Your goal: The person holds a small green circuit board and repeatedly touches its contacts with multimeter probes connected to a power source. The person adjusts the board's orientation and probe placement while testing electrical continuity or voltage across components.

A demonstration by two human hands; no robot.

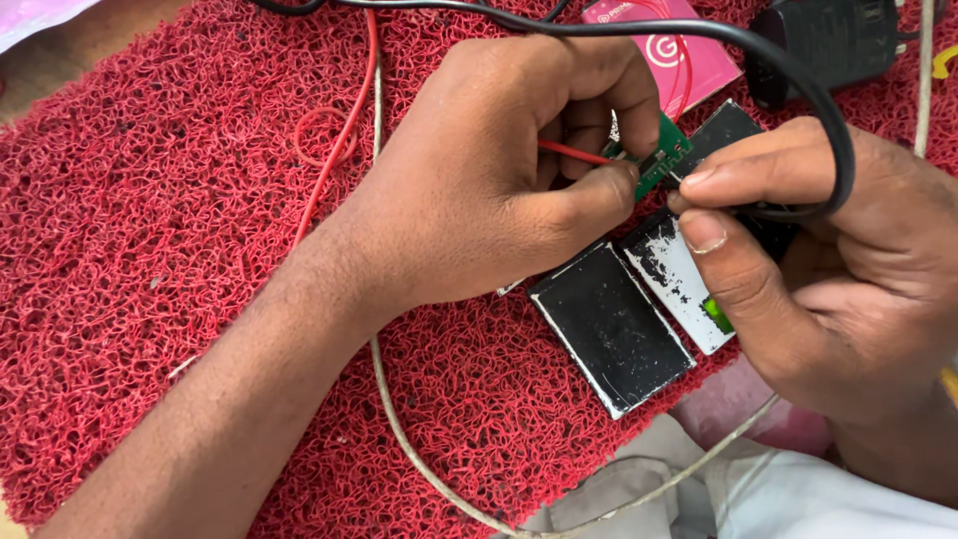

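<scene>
My left hand pinches a small green circuit board between thumb and fingers, with a thin red wire running to it. My right hand grips a dark tool whose tip meets the board's edge; a thick black cable loops over that hand. Below the hands, two flat battery cells lie side by side on the red mesh mat: a black one and a white, scuffed one. A third dark cell lies behind the board.
A pink box and a black adapter sit at the mat's far edge. A long red wire and a pale cord cross the mat. White cloth lies at the near right.
</scene>
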